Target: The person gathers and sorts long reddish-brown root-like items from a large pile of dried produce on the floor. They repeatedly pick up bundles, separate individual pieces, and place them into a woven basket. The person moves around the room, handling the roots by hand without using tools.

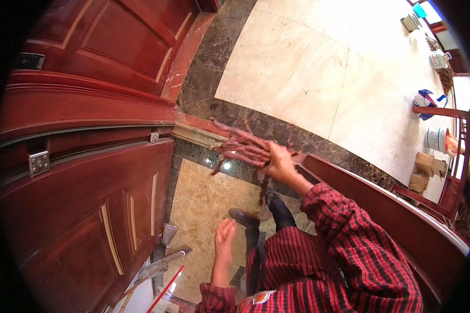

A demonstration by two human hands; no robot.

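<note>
My right hand (280, 161) is closed around one end of a bundle of dark reddish-brown sticks or dried stems (243, 146), which reaches out to the left over the door threshold. Some thinner pieces hang down below the bundle, one near my shoe. Lower and to the left, my left hand (225, 231) is raised over the tan stone floor, its fingers extended and holding nothing. Both arms are in red and black striped sleeves.
An open dark red wooden door (86, 219) stands at left, with a red stick (165, 289) and poles beside it. Another red door panel (376, 195) is at right. Beyond the threshold (199, 135) are cardboard boxes (425, 164), a bucket (436, 139) and a wooden chair (442, 112).
</note>
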